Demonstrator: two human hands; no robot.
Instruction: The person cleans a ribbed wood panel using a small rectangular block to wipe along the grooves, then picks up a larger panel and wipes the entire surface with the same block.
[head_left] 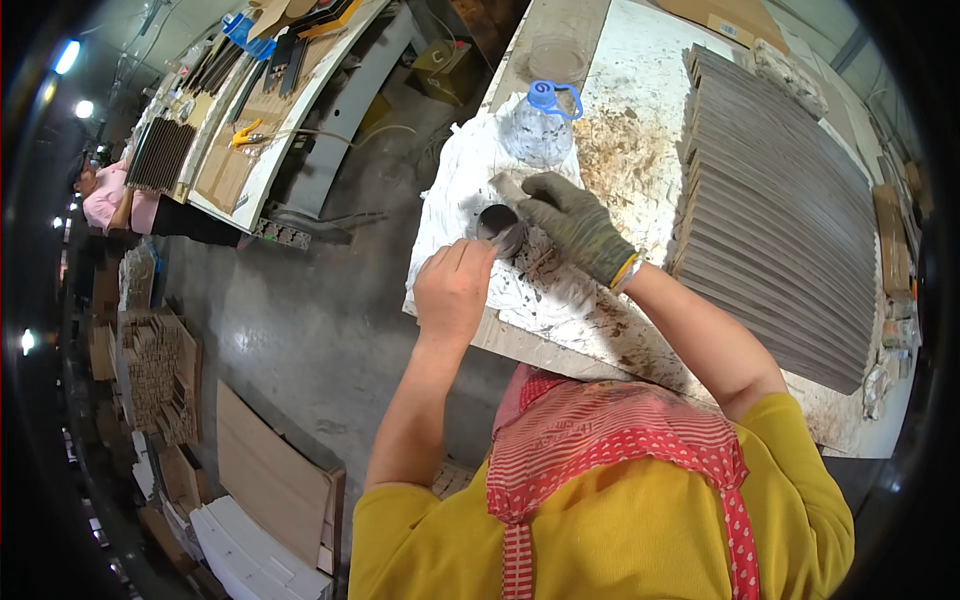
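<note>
My bare left hand (452,290) is closed at the near edge of the worktable (640,120), its fingertips touching a small round dark object (500,226). My right hand (572,222), in a grey-green work glove, grips a short grey stick-like tool whose end meets the same round object. Both hands work over a crumpled, stained white sheet (470,190) spread on the table. What exactly the round object is stays hard to tell.
A clear plastic bottle (540,125) with a blue cap lies just beyond the hands. A large stack of grey slats (775,230) fills the table's right side. Across the aisle stands another bench (250,120) with a person in pink (105,195). Boards (265,480) lean on the floor.
</note>
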